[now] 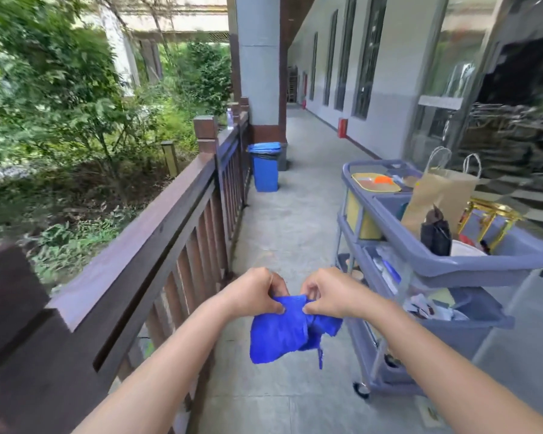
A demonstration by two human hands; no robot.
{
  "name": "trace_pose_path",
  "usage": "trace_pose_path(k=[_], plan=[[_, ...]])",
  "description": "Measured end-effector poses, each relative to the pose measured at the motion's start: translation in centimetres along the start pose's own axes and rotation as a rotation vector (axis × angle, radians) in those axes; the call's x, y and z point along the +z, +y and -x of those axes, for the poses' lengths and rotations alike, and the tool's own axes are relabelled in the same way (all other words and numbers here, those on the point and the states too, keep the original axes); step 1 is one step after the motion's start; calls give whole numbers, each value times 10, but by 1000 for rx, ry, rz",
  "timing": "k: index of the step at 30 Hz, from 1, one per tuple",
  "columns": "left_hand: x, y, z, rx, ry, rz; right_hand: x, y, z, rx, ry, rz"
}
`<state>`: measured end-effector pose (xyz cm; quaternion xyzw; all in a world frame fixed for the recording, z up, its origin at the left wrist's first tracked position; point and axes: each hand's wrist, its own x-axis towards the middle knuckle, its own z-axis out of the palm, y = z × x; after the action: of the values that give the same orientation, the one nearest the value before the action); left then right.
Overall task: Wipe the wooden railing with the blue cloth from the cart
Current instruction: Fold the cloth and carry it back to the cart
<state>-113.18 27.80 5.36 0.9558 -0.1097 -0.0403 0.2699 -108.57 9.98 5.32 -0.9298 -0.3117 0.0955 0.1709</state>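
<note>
A bright blue cloth hangs crumpled in front of me over the walkway floor. My left hand pinches its top edge on the left, and my right hand pinches the same edge on the right, the two hands almost touching. The dark brown wooden railing runs along my left from the near corner post into the distance, apart from the cloth. The grey-blue cleaning cart stands to my right, close to my right forearm.
The cart holds a brown paper bag, a yellow bucket and loose supplies. A blue bin stands by a grey pillar further along the railing. A small bottle sits on the far rail. The concrete walkway runs ahead between railing and cart.
</note>
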Motion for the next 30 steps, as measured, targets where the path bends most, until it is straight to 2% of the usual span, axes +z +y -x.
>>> trace_pose_path(k=[16, 25, 30], plan=[[-60, -108, -276, -46, -21, -87, -51, 132, -284, -20, -41, -42], [-98, -183, -439, 52, -55, -120, -77, 196, -433, 52, 31, -44], [-126, -214, -548, 131, -101, -83, -110, 234, -508, 163, 71, -58]])
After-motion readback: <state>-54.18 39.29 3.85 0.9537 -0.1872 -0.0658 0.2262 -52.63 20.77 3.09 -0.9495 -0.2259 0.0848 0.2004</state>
